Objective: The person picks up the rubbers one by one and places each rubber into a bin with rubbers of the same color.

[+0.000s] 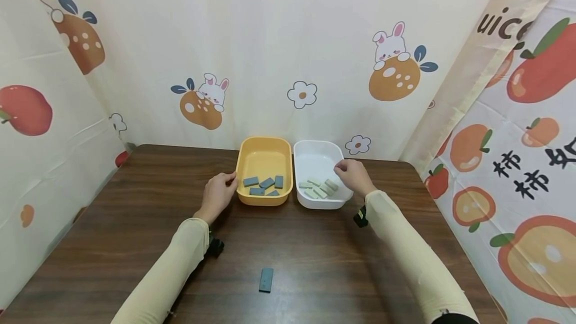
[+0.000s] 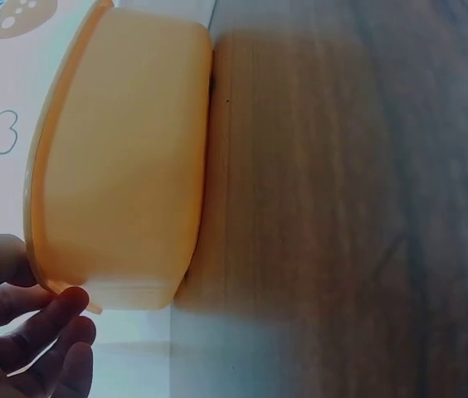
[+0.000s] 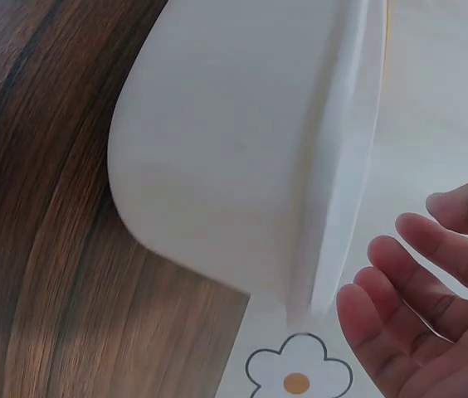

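Observation:
My left hand [image 1: 217, 195] pinches the left rim of the yellow plastic tray [image 1: 264, 145], which holds several dark blue-grey rectangular blocks [image 1: 257, 191]. In the left wrist view, fingers [image 2: 47, 327] lie on both sides of the rim at one end. My right hand [image 1: 354, 176] hovers at the right rim of the white tray [image 1: 317, 148], its fingers [image 3: 441, 282] loosely bent with nothing between them. Several pale green blocks [image 1: 320, 191] lie in the front part of that tray. A single blue-grey block [image 1: 266, 280] lies on the table nearer to me.
Both trays stand side by side near the back edge of the dark wooden table [image 1: 310, 249]. A printed curtain [image 1: 270, 54] hangs right behind them, with more cloth to the left and right. Dark wrist cameras [image 1: 215, 247] are strapped under my sleeves.

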Demonstrator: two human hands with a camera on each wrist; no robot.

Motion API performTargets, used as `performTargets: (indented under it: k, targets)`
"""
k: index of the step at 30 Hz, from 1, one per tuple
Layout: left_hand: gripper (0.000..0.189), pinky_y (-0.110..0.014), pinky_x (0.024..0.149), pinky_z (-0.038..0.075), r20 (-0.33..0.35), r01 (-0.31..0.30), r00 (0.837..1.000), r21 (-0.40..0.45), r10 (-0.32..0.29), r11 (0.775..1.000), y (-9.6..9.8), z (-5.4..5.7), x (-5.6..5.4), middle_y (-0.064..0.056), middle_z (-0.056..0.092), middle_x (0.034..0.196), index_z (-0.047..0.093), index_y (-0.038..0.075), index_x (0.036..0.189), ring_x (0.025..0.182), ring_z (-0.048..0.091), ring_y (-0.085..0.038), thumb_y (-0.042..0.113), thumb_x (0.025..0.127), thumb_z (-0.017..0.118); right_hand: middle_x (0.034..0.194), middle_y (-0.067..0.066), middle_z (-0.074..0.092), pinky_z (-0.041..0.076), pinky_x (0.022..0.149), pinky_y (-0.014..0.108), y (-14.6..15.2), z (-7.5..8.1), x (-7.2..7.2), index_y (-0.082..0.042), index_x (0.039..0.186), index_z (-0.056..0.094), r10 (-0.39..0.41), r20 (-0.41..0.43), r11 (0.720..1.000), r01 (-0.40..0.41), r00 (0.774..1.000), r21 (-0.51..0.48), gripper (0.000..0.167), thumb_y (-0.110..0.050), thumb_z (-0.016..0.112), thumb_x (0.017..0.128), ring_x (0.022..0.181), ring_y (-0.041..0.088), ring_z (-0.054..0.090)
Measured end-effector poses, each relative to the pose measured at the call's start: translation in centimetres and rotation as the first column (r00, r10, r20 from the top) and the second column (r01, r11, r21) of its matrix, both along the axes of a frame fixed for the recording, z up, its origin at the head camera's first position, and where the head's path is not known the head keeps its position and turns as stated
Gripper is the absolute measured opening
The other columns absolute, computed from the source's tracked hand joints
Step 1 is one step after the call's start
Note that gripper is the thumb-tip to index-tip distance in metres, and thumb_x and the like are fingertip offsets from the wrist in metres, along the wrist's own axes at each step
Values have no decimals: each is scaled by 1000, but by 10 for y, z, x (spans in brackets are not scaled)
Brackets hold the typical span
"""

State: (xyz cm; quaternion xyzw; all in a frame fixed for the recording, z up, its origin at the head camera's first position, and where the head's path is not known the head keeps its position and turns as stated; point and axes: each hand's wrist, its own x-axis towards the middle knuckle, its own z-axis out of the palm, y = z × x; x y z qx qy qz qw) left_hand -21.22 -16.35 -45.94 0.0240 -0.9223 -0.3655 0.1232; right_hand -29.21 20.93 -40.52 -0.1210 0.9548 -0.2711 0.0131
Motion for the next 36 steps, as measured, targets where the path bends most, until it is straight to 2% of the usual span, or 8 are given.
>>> performTargets:
  k: [8,16,20,30,36]
  targets:
    - [37,-48,89,51,9,-1,1000,6,1,1000,1,2,1,-20,67,120,62,2,128,103,64,-34,20,96,59,116,21,67,52,89,45,12,4,9,2,114,67,-53,6,997,53,999,-48,31,-20,51,99,103,31,63]
    - [38,-46,84,52,32,-5,999,14,5,1000,-1,-3,1,-19,67,120,61,4,130,97,63,-31,21,97,59,116,16,65,52,85,40,25,4,19,0,119,64,-100,99,989,110,990,-100,36,-26,47,101,101,27,59]
    - [38,-43,79,51,30,-9,1000,18,8,1000,-1,-2,0,-19,67,120,61,5,131,90,61,-28,22,97,59,117,16,65,52,86,41,31,4,23,0,119,64,-106,103,988,117,989,-103,36,-27,46,101,102,27,59]
    - [38,-42,76,49,18,-10,1000,24,10,1000,-1,-2,-1,-19,68,118,61,6,131,85,59,-27,22,97,58,113,21,67,51,83,43,40,1,28,2,114,65,-115,44,991,118,992,-63,34,-23,48,99,99,30,61]
    - [37,-41,75,49,13,-17,1000,25,16,1000,-1,-4,0,-18,68,117,62,6,130,84,59,-26,23,97,59,116,21,67,51,86,46,45,-8,28,1,114,67,-124,93,991,129,988,-46,36,-25,48,99,104,32,61]
